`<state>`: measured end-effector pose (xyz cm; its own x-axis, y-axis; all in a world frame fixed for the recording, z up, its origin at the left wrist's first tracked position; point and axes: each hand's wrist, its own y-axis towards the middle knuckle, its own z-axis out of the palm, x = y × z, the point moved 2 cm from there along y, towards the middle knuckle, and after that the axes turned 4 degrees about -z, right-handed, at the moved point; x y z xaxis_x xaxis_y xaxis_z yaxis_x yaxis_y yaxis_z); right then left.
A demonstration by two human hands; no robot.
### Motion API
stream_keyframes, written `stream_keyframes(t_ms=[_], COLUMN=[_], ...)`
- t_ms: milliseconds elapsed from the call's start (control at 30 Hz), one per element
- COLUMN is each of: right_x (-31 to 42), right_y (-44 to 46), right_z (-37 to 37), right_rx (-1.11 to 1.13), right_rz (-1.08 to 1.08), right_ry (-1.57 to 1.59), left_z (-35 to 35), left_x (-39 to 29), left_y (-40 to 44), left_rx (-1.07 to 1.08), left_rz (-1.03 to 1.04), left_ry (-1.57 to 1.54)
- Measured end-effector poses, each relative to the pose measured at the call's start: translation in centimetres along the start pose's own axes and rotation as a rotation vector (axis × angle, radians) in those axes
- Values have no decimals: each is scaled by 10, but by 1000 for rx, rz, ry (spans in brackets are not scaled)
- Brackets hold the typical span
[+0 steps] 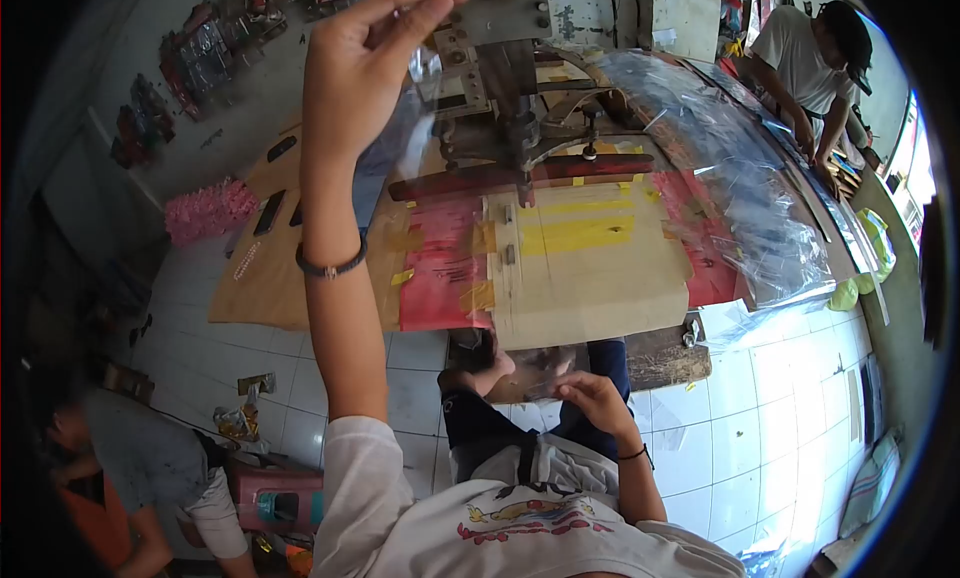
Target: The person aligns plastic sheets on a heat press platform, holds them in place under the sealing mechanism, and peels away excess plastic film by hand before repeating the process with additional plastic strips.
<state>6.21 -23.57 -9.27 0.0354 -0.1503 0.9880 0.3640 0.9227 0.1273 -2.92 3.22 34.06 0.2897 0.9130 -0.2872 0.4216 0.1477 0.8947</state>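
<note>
My left hand (370,73) is raised high at the upper left, its thumb and fingers pinched together on a thin clear plastic film (422,108) that hangs beside it. Low in front of my body, my right hand (597,400) is closed in a pinch, with a faint see-through piece of film at its fingertips. Between the hands is a machine with a dark horizontal bar (600,165) over a tan board (590,278). Red sheets (440,263) and yellow tape lie along the board's sides. The film's full outline is too faint to make out.
A large pile of clear plastic (740,178) covers the table's right side. Phones (268,213) and pink material (210,211) lie at the left. One person (805,68) works at the upper right, another (165,458) is at the lower left. A wooden bench (655,361) stands below the board.
</note>
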Motion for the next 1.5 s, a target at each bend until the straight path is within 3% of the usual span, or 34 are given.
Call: stream_keyframes(t_ms=[67, 167, 300, 333, 367, 400, 433, 500, 567, 633, 733, 867, 933, 1033, 1100, 1167, 1267, 1333, 1433, 1500], right_x=[-17, -13, -10, -19, -24, -27, -27, 14, 67, 113, 185, 191, 183, 157, 138, 125, 124, 131, 92, 92], right_y=[-17, -38, -47, -45, -43, -38, -33, -18, -1, 12, 45, 81, 89, 105, 116, 128, 138, 155, 188, 199], right_z=[-8, -17, -15, -14, -15, -17, -18, -19, -22, -19, 1, 14, 5, -14, -30, -43, -45, -50, -71, -82], right_rx=[-5, -2, -132, -190, -190, -189, -188, -155, -121, -112, -83, -166, -232, -338, -375, -346, -377, -308, 181, 90], right_rz=[32, 47, 130, 41, 86, 132, 179, 34, -210, -383, -718, -442, -276, -107, -12, -58, -232, -387, -349, -276], right_ry=[-30, -339, -478, -521, -558, -593, -628, -547, -447, -162, -203, -4, 8, -136, -264, -501, -967, -1406, -1366, -1460], left_z=[11, -7, -49, -56, -64, -71, -68, -55, -34, 11, 70, 125, 126, 141, 148, 164, 173, 167, 163, 163], left_x=[32, 37, 28, 15, 0, -8, -21, -54, -55, -70, -72, -25, -2, 53, 51, 43, 58, 59, 63, 69], left_y=[29, 63, 99, 106, 114, 124, 121, 94, 81, 45, -1, -44, -53, -103, -153, -204, -280, -278, -278, -280], left_rx=[-114, -307, -765, -789, -810, -760, -641, -406, -298, 164, 622, 609, 664, 111, 277, 739, 833, 891, 890, 820], left_rz=[117, -192, 142, 202, 266, 399, 341, 228, 309, 245, -2, 40, -353, -73, -243, -301, -66, -82, -155, -174], left_ry=[-84, 22, 238, 142, 49, -175, -100, 56, 442, 335, 122, -74, -49, 389, 297, 225, 323, 322, 306, 307])
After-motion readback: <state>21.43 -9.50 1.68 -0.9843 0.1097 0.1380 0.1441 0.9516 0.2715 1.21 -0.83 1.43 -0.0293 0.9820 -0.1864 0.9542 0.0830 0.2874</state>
